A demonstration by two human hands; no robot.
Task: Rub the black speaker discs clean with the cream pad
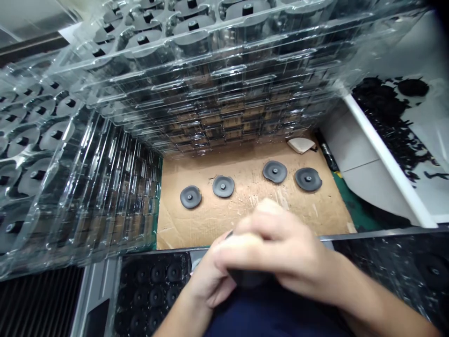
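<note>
My left hand [210, 274] and my right hand [282, 248] are together in front of my body, slightly blurred. Both close around a dark rubber-like piece [248, 278]; the fingers hide most of it, so its full shape does not show. Beyond the hands lies a cardboard sheet [242, 215]. On it rest two grey-black rubber discs with small metal centres, one disc [190, 197] at the left and another disc [223, 186] beside it. Farther right are a third disc [275, 172] and a rightmost disc [308, 179] with a small tab on its edge.
Clear plastic trays filled with discs rise in a tall stack [210, 89] behind the cardboard and another stack [31, 145] at left. Right stands a white bin wall [386, 150] with black scraps [382, 107] beyond. A black pen-like tool [328, 152] and off-white wedge [300, 144] lie nearby.
</note>
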